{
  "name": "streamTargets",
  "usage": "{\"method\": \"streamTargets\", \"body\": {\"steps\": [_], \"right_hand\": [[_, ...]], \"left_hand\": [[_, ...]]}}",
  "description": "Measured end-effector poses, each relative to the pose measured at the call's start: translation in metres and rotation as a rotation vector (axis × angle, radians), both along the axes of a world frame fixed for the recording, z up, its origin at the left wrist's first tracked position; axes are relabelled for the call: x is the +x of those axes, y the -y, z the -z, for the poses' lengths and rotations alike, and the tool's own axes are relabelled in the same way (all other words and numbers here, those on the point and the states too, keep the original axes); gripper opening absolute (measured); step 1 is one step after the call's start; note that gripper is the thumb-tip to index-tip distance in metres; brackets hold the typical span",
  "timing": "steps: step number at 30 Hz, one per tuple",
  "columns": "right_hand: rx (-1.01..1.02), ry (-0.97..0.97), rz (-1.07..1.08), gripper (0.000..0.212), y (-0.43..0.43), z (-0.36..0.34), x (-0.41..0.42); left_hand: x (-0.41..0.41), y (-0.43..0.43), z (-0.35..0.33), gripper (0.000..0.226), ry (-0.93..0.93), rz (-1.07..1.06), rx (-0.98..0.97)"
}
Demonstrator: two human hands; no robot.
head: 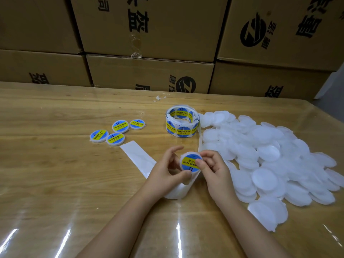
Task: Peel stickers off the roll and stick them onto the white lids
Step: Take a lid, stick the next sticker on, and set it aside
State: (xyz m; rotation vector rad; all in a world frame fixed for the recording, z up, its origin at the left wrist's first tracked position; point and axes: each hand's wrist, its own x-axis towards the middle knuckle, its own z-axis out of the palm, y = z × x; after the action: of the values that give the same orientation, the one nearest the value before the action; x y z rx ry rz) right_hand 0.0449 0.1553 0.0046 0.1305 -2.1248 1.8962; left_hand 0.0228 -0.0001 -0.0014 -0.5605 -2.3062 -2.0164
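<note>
Above the table's middle, both hands hold one white lid (pixel 189 161) that bears a blue and yellow sticker. My left hand (pixel 166 173) grips its lower left rim with thumb and curled fingers. My right hand (pixel 214 168) pinches its right side, the thumb pressing on the sticker. The sticker roll (pixel 182 121) stands behind them, and its empty white backing strip (pixel 138 155) trails under my hands to the left. A big heap of bare white lids (pixel 270 157) lies to the right. Several stickered lids (pixel 116 132) sit in a group at the left.
Stacked cardboard boxes (pixel 149 71) wall off the far edge of the wooden table (pixel 55 174), which is covered in glossy clear film. A small scrap of white paper (pixel 159 98) lies near the boxes.
</note>
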Motion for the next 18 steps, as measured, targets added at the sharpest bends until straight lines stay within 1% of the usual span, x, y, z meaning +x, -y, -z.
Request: {"method": "streamTargets", "body": {"steps": [2,3,5,6,8,10,12,14,18], "right_hand": [[-0.007,0.018,0.003,0.031,-0.0004,0.0002,-0.0002],[-0.009,0.028,-0.001,0.028,0.0000,0.0002,-0.0002],[-0.023,0.034,-0.016,0.021,0.0004,0.0005,-0.0005],[-0.018,0.030,-0.025,0.021,0.0003,0.0007,-0.0006],[0.029,0.021,-0.048,0.029,0.0009,0.0013,-0.0004],[0.081,0.005,-0.080,0.042,0.0019,0.0015,0.0004],[0.126,-0.007,-0.075,0.045,0.0022,0.0003,0.0010],[0.135,0.008,-0.053,0.041,0.0026,-0.0023,0.0019],[0.008,0.057,-0.022,0.023,0.0016,-0.0040,0.0023]], "left_hand": [[-0.0013,-0.0004,0.0011,0.036,0.003,-0.020,-0.026],[-0.0023,0.0002,0.0016,0.032,0.014,-0.040,0.002],[-0.0043,0.0026,0.0013,0.031,0.061,-0.067,0.120],[-0.0052,0.0038,0.0008,0.030,0.073,-0.065,0.180],[-0.0056,0.0047,-0.0013,0.025,0.061,-0.063,0.248],[-0.0048,0.0047,-0.0023,0.025,0.045,-0.079,0.268],[-0.0037,0.0043,-0.0015,0.026,0.030,-0.092,0.257],[-0.0028,0.0033,-0.0008,0.022,0.025,-0.086,0.217],[-0.0017,0.0002,0.0003,0.029,0.046,-0.010,0.101]]}}
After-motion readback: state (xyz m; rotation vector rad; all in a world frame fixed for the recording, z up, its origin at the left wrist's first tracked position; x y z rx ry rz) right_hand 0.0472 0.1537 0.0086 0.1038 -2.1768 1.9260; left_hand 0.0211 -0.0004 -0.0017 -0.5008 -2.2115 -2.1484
